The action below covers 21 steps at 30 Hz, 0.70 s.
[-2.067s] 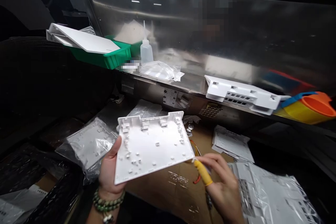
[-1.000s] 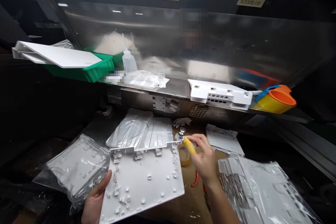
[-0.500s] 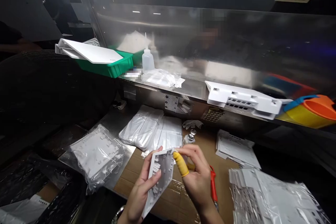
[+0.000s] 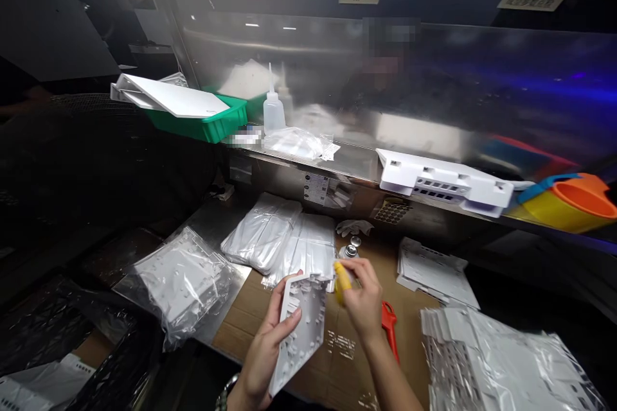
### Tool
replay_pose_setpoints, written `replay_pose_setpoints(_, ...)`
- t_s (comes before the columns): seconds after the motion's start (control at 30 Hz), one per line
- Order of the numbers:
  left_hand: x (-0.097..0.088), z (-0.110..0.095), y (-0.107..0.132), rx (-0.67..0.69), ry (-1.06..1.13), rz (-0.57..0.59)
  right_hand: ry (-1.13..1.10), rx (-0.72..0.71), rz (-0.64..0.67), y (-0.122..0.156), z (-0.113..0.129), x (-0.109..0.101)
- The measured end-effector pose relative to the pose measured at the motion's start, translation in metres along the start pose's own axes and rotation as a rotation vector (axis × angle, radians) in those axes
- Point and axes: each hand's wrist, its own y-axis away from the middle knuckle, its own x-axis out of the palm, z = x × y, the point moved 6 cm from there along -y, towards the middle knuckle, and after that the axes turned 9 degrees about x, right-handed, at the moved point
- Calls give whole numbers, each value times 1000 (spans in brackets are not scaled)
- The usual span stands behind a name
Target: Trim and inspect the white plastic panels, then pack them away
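Note:
My left hand point(image 4: 267, 347) grips a white moulded plastic panel point(image 4: 301, 324) by its edge, holding it tilted almost on edge over the brown cardboard point(image 4: 337, 347). My right hand point(image 4: 361, 298) wears a yellow finger cot point(image 4: 341, 276) on the index finger. Its fingers are pinched together just right of the panel's top corner, close to a small metal part point(image 4: 351, 249) and a tape roll; what they hold, if anything, I cannot make out.
Bagged white panels lie at the left point(image 4: 180, 282), centre point(image 4: 270, 241) and right point(image 4: 486, 353). A red-handled tool point(image 4: 389, 327) lies by my right wrist. A steel shelf carries a green bin point(image 4: 212, 122), a squeeze bottle point(image 4: 272, 109), a white housing point(image 4: 443, 183) and orange and yellow containers point(image 4: 573, 202).
The panel, held flat and facing me earlier, has been turned up almost on edge. My right hand reached to the small parts, came to the panel's top corner, and now sits slightly right of it.

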Motion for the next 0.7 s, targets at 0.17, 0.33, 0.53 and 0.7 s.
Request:
replay_pose_setpoints(0.17, -10, -15, 1, -37, 134, -27, 218, 195, 48, -7, -121, 24)
replay_pose_setpoints(0.33, -3, -28, 3, -105, 279, 262, 361, 266, 186, 11, -165, 43)
replay_pose_setpoints(0.53, -27, -37, 11, -59, 297, 180, 537, 490, 54, 46, -206, -13)
replay_pose_setpoints(0.7, -39, -46, 32, 64, -35, 13, 578, 678, 51, 93, -243, -39)
